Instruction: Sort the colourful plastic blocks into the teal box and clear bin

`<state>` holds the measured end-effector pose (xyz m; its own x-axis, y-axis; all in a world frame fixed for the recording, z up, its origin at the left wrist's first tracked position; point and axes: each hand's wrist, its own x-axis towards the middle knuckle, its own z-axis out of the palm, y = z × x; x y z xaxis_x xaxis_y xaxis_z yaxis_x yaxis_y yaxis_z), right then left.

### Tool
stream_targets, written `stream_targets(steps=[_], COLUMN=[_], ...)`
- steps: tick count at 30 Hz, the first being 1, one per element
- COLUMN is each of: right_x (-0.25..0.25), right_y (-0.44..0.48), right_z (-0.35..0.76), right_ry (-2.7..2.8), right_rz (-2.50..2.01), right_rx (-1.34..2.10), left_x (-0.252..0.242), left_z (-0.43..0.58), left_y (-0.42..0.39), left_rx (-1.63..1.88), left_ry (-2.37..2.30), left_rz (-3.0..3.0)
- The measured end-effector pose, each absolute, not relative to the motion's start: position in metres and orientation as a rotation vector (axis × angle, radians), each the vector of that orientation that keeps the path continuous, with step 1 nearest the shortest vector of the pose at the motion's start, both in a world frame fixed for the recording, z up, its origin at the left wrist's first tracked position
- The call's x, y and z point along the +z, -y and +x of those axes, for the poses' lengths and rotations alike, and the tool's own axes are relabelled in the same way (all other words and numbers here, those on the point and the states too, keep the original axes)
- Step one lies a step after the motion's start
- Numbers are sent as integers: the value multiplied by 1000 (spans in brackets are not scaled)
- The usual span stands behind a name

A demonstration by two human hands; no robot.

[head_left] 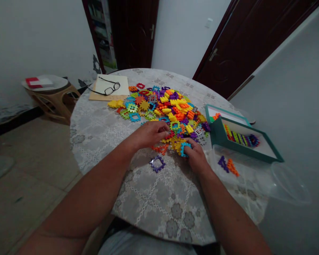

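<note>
A heap of colourful plastic building pieces (172, 106) covers the middle of the round table. My right hand (196, 156) grips a blue square building piece (185, 149) between thumb and fingers, at the heap's near edge. Across from it, my left hand (152, 134) has its fingers curled at the same edge, close to a red piece (170, 135); whatever lies between those fingertips is hidden. Yellow pieces (177, 143) lie between the two hands. An orange triangular piece (161, 149) rests below my left hand, and a purple square frame (157, 163) lies apart, nearer me.
At the right stands a green box (244, 150) with rows of coloured pieces inside. A clear plastic container (244, 184) holds a purple and an orange piece. Eyeglasses (109, 90) rest on paper (123, 84) at the far left. A stool (50, 88) stands beyond the table.
</note>
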<state>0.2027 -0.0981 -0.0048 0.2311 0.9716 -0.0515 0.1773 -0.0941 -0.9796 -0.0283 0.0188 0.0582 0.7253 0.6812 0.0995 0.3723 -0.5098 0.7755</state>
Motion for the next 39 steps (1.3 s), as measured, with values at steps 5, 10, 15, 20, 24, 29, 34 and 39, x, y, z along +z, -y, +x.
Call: stream_targets(steps=[5,10,15,20,24,29,34,39], right_x=[14,25,21,23,24,21,23,26], right_y=[113,126,130,132,131,130,129,127], right_z=[198,161,143,142,143,148,149,152], right_ry=[1471,2030,2206,2216,2151,2043,2043,2033], right_rz=[-1392,-1170,-1316,-1366,-1397,-1413,-1400,-1397], right_rx=[1209,984,805,769,793,876,866,912], left_x=[63,54,48,46,43,43,45,39], left_z=[-47,-58,-69,-67,-63,-61,-59,-51], left_y=[-30,-43,-50,-43,-37,-35,-33,-33], left_rx=[416,387,139,69,64,41,5,8], left_ry=[-958,-1213,-1159,-1132,-1149,-1149,-1106,-1069], left_rz=[2311,2413,2324,2394,2433,2440,2486,2465])
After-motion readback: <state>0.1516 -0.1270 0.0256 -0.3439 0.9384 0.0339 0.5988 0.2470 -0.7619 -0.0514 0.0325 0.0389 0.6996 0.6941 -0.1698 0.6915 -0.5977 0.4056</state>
